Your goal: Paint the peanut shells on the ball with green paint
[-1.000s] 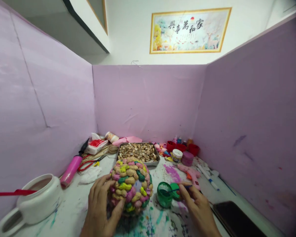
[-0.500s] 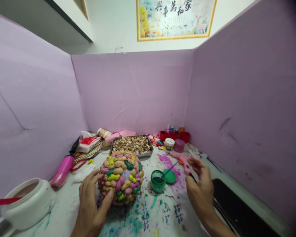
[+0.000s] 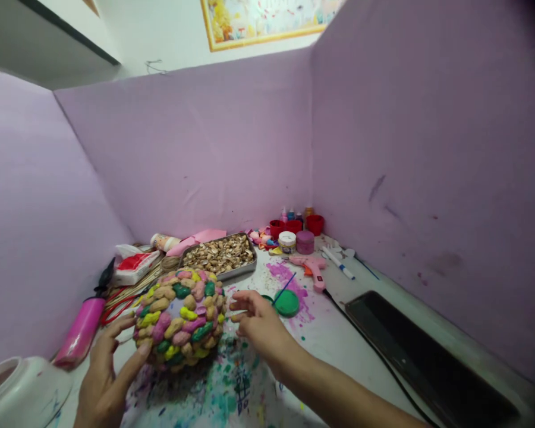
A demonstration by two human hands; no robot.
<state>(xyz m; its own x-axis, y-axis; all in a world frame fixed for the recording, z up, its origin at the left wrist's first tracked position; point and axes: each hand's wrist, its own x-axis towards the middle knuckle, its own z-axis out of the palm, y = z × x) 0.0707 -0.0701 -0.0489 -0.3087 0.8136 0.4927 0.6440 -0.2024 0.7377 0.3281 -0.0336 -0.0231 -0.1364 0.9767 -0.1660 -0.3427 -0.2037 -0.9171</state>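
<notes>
A round ball [image 3: 181,324] covered in peanuts, some painted pink, yellow and green and others plain, sits on the paint-stained table. A bare lavender patch shows near its top. My left hand [image 3: 109,368] holds the ball's left side, thumb in front and fingers behind. Close to the ball's right side, my right hand [image 3: 261,324] hovers with fingers apart and nothing in them. Behind that hand a green paint jar is mostly hidden. A blue brush [image 3: 284,288] leans out over the green lid [image 3: 288,304].
A pink glue gun [image 3: 312,270] lies at the right, its cord running past a black flat device [image 3: 428,356]. At the back stands a metal tray [image 3: 238,271] of nut shells. A pink bottle [image 3: 80,333] and a white pot [image 3: 31,392] are on the left.
My right hand has moved left from beside the glue gun to the ball. The ball is turned a little, its bare patch nearer the top. The view has swung right.
</notes>
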